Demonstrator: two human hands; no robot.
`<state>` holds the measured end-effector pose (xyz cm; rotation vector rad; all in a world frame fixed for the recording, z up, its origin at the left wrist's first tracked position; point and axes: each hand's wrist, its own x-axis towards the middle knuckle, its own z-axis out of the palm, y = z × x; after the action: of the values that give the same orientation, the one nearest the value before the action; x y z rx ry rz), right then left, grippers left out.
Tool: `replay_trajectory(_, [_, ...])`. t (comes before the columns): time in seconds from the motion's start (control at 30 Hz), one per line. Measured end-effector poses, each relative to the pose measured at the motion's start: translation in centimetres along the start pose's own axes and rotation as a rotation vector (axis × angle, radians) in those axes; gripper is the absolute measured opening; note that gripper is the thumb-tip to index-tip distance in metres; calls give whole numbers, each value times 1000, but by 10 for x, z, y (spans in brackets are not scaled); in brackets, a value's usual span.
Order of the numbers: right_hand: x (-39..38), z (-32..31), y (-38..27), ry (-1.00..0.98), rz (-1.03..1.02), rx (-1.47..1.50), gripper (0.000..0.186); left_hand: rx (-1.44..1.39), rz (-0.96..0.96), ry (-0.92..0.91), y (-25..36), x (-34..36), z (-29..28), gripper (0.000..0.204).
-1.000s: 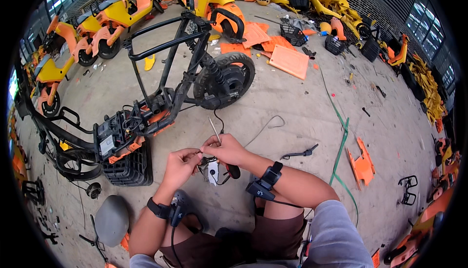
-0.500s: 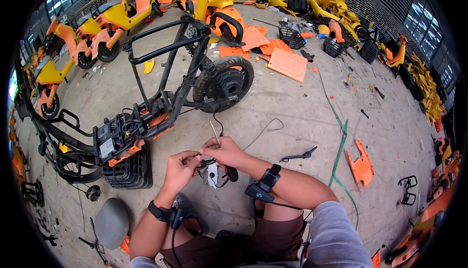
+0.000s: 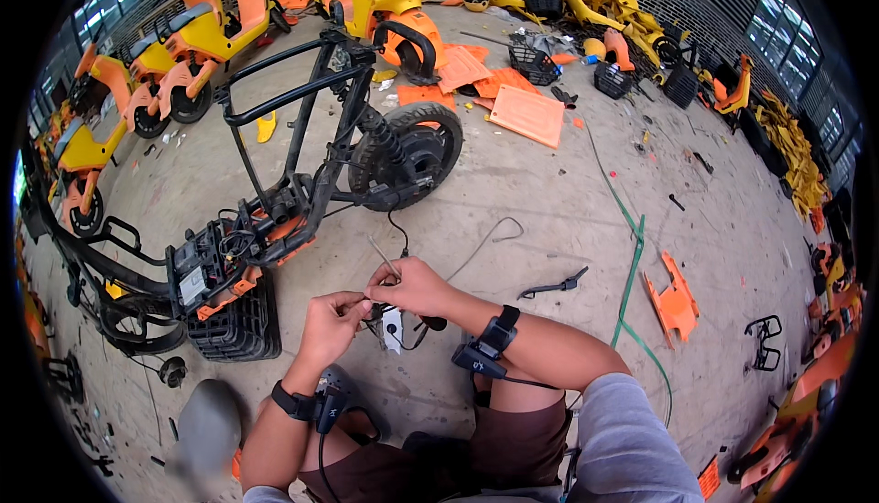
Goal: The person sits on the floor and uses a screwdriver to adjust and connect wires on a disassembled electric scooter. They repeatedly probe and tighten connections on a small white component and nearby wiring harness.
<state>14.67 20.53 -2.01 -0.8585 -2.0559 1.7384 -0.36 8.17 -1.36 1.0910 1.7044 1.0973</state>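
My left hand (image 3: 331, 324) is closed in a pinch, its fingertips meeting those of my right hand (image 3: 414, 288). Whatever small piece is pinched between them is too hidden to name. A screwdriver lies through my right hand; its thin metal shaft (image 3: 381, 253) points up and away, and its dark handle (image 3: 435, 323) shows below the palm. Under the hands are dark wires and a white piece (image 3: 393, 336) with a round black part on it. A black cable (image 3: 400, 228) runs from near the scooter's wheel (image 3: 412, 155) down toward my hands.
A stripped black scooter frame (image 3: 316, 151) stands ahead left, a black crate (image 3: 233, 329) beneath it. On the floor lie a grey seat (image 3: 209, 425), a black bracket (image 3: 554, 283), a green strap (image 3: 630, 279) and orange panels (image 3: 526, 117). Yellow-orange scooters (image 3: 224, 22) stand behind.
The view has shifted slightly, so the scene sits a little further left. The screwdriver has tilted more to the left, and its handle is more hidden. Both hands stay pinched together.
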Motion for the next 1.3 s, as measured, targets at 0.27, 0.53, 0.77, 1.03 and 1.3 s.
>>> replay_trajectory(0.27, [-6, -15, -13, -79, 69, -34, 26, -14, 3, -50, 4, -1, 5, 16])
replay_trajectory(0.53, [-11, -4, -21, -79, 152, -84, 30, 104, 193, -48, -2, -4, -5, 17])
replay_trajectory(0.77, [-13, 2, -16, -58, 105, 8, 19, 54, 264, -33, -19, 6, -1, 18])
replay_trajectory(1.03, [-10, 6, -13, -58, 102, 84, 16, -214, 77, -140, -17, 1, -9, 15])
replay_trajectory(1.3, [-16, 5, -8, -25, 16, 10, 15, -232, 102, -102, -13, 3, -4, 13])
